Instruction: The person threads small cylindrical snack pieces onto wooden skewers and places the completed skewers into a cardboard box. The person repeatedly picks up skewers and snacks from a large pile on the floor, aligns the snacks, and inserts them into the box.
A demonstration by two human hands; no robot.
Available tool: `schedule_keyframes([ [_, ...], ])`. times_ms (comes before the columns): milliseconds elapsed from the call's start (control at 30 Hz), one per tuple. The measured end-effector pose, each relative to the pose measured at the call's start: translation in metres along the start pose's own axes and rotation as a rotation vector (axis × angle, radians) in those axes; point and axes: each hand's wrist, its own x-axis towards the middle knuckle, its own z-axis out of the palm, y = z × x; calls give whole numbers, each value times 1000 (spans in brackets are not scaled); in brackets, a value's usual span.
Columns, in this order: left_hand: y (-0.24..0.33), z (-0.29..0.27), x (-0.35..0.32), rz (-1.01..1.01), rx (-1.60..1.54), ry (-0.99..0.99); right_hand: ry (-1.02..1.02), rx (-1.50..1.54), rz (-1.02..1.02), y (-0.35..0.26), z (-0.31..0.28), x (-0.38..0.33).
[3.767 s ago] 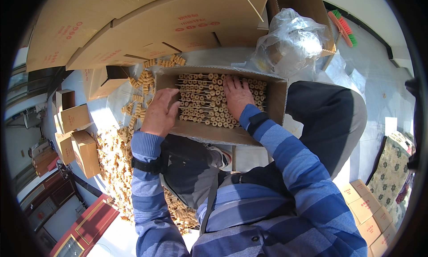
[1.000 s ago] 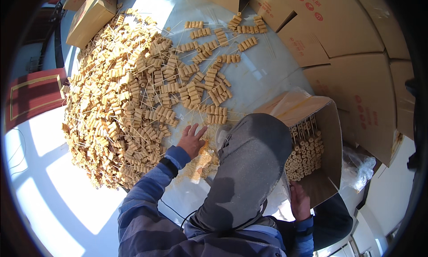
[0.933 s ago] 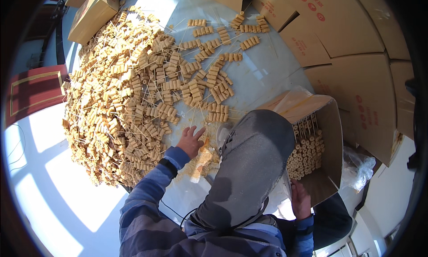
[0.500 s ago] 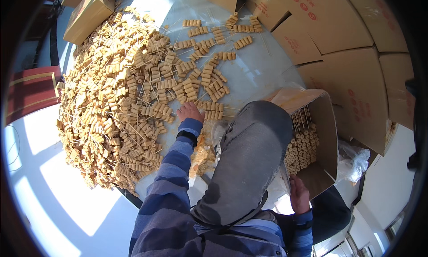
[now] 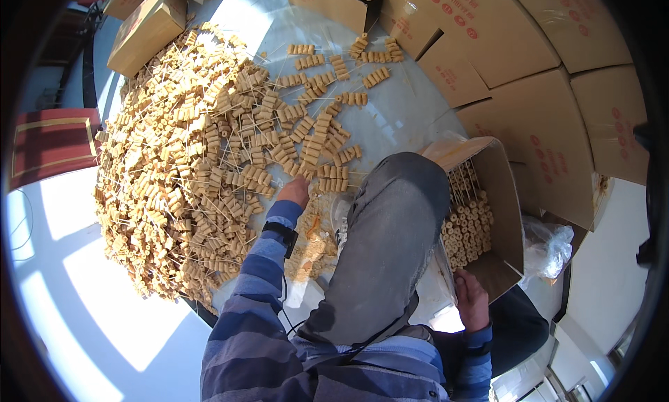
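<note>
My left hand [image 5: 296, 191] is closed at the near edge of a big heap of skewers [image 5: 174, 151], each a thin stick threaded with tan, hollow, roll-shaped pieces. From its fingers a few skewers [image 5: 318, 136] point away from me; their exact number is hidden. More skewers [image 5: 333, 178] lie just right of that hand. My right hand [image 5: 472, 301] grips the near edge of an open cardboard box [image 5: 507, 263] beside my knee. Inside the box, skewers [image 5: 468, 228] are packed in rows, with the round ends of their rolls showing.
Closed cardboard boxes [image 5: 523, 116] are stacked at the right and far right. Another box [image 5: 148, 29] stands behind the heap. Clear plastic [image 5: 547, 249] bunches beside the open box. Crumbs [image 5: 310, 252] lie between my left forearm and my bent leg. A red mat [image 5: 56, 144] is at the far left.
My left hand has drawn slightly toward me and closed, with skewers now raised from its fingers. My right hand stays at the box edge, its fingers more curled.
</note>
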Motion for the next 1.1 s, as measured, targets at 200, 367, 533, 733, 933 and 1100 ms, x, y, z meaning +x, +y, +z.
schedule_keyframes([
  [200, -10, 9, 16, 14, 139, -43, 7, -98, -70, -6, 2, -12],
  [367, -21, 38, 45, 88, 347, 30, -4, -130, -49, -8, 0, -13],
  [533, 11, 27, 58, 101, 381, 140, -48, -157, -32, -6, 3, -6],
  [733, 53, 25, 58, -188, 294, 101, -87, -136, 12, -5, 3, 0],
  [933, 47, 43, 61, -153, 425, 63, -71, -115, 13, -7, 3, 3],
  [1100, 40, 50, 72, -193, 379, 70, -82, -134, 20, -5, 2, 3],
])
